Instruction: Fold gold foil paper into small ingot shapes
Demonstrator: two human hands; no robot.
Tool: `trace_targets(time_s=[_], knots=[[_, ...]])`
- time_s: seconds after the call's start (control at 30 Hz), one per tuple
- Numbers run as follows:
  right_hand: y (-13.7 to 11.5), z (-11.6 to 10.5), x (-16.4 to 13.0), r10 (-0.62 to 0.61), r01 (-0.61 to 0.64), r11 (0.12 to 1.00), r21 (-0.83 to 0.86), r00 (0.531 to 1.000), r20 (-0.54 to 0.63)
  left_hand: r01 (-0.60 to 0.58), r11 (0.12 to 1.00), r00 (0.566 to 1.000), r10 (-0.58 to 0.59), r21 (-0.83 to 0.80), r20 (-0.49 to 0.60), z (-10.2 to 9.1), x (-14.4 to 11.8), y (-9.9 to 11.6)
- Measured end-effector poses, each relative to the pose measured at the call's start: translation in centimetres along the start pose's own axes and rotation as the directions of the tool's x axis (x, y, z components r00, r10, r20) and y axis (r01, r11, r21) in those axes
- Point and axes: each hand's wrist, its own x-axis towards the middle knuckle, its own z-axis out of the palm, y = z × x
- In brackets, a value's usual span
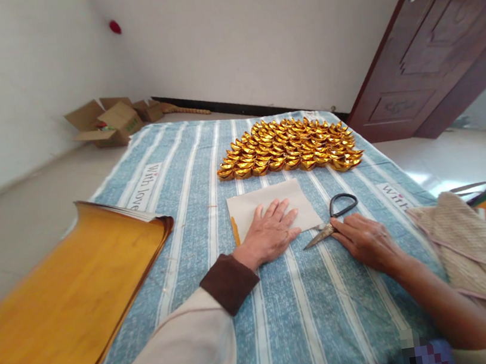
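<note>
At the far left, a thick stack of golden-yellow paper sheets [61,304] lies on the surface [297,307], its far edge curling upward. Under everything is a blue cloth with white stripes, and a white band on it reads "With love" beside the stack; a second band near the right edge shows only "Wit". My left hand [272,232] lies flat, fingers spread and gripping nothing, pressing down on a pale cream paper sheet [268,205] whose left border shows a thin gold strip. Beyond that sheet sits a tight cluster of shiny gold folded paper ingots [288,148], set in rows. Just right of the sheet lie black-handled scissors [332,220], blades shut and pointing toward me. My right hand [366,240] rests on the cloth, fingertips touching the scissors without closing on them. Farther right lies a beige woven cloth [474,252].
</note>
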Motion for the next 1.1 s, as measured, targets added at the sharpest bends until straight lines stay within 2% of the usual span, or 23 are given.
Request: trace_targets(time_s=[0.2,0.33,0.6,0.7,0.8,0.9,1.1], knots=[[0.0,0.0,-1.1,-0.018,0.018,1.000,-0.002,1.000,-0.015,0.003,1.000,1.000,-0.003,0.005,0.000,0.0,-0.1,0.0],[0.2,0.2,-1.8,-0.025,0.025,1.000,0.011,0.997,-0.068,0.013,1.000,1.000,-0.013,0.006,0.019,-0.2,-0.2,0.2],[0.3,0.5,-1.7,-0.050,0.051,0.999,0.010,0.994,-0.096,0.012,1.000,0.982,-0.009,-0.012,0.191,-2.3,0.8,-0.6],[0.3,0.5,-1.7,-0.052,0.052,0.999,-0.005,0.994,-0.097,-0.064,0.998,0.988,0.060,0.025,0.140,-2.7,0.8,-1.3],[0.3,0.6,-1.7,-0.057,0.055,0.998,-0.020,0.992,-0.108,-0.115,0.991,0.991,0.109,0.071,0.072,-2.2,0.3,-1.9],[0.3,0.6,-1.8,-0.053,0.053,0.999,-0.004,0.992,-0.112,-0.106,0.990,0.994,0.103,0.091,0.032,-1.5,-0.1,-2.3],[0.3,0.7,-1.5,-0.014,0.020,0.998,0.061,0.996,-0.085,-0.098,0.991,0.995,0.096,0.096,0.024,-1.1,-0.1,-2.3]])
